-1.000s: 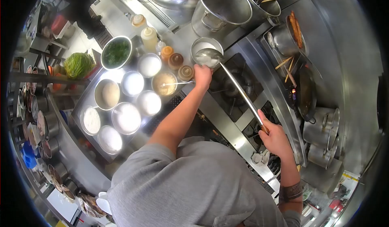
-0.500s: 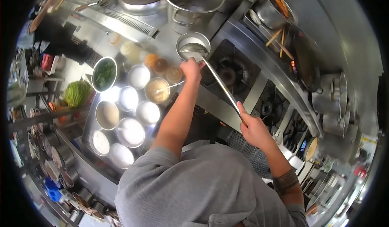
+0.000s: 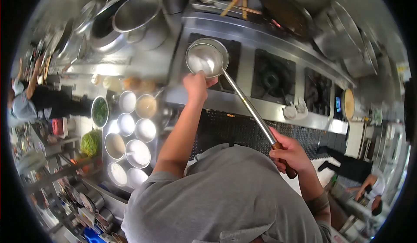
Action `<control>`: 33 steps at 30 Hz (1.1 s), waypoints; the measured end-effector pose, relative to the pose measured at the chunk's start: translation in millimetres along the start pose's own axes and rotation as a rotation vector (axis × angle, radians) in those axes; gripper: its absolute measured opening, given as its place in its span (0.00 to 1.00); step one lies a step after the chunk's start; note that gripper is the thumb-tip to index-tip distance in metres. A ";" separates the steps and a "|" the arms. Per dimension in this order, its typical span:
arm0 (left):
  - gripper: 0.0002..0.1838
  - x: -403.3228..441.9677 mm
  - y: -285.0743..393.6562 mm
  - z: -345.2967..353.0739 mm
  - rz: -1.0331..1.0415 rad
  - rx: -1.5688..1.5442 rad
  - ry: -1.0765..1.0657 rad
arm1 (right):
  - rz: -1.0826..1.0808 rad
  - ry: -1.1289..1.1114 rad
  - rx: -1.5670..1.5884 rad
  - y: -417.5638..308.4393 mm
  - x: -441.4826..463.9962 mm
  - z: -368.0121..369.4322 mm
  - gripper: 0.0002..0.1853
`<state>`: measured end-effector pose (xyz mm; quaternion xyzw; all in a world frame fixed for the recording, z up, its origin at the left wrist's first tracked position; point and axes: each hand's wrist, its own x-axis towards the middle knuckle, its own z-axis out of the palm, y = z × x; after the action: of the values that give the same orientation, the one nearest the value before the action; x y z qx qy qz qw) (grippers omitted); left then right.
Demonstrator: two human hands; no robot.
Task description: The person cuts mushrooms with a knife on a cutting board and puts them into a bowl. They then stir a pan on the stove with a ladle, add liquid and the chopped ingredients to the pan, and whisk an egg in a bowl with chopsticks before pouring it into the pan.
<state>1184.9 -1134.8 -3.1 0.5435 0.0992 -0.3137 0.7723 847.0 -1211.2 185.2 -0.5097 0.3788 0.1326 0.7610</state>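
My right hand [image 3: 286, 152] is wrapped round the wooden handle of a long ladle [image 3: 247, 102]. The ladle's wide metal bowl lies inside a round metal pot [image 3: 223, 47]; I cannot tell whether the two touch. At the near rim of this pot my left hand [image 3: 196, 87] is closed, its thumb on the edge and its other fingers mostly hidden. The pot is over the left burner [image 3: 234, 54] of the stove. Glare hides what the pot holds.
Metal containers of white powder [image 3: 139, 152] and chopped greens [image 3: 100, 113] stand at left. A large pot [image 3: 139, 21] sits behind, with a dark wok [image 3: 284, 15] on the back shelf. A second burner [image 3: 273, 78] is to the right. Other people [image 3: 365, 175] stand at both sides.
The view has turned to the right. The pot and ladle have moved from the counter edge to over the left burner, and my right hand is lower on the ladle's handle end.
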 end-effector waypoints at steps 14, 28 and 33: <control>0.05 -236.5 -239.7 188.5 -0.242 0.238 -0.378 | -0.203 0.763 -0.885 241.5 -235.3 -137.7 0.39; 0.17 -374.1 -437.4 365.3 -0.503 0.524 -0.730 | -0.091 0.839 0.445 343.8 -351.8 -217.0 0.42; 0.16 -386.4 -479.1 429.7 -0.613 0.499 -0.755 | 0.011 0.905 0.263 364.5 -366.2 -281.6 0.42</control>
<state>517.7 -1478.6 -17.1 0.5062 -0.1086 -0.7116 0.4750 260.1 -1228.2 145.2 -0.4136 0.6888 -0.1480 0.5767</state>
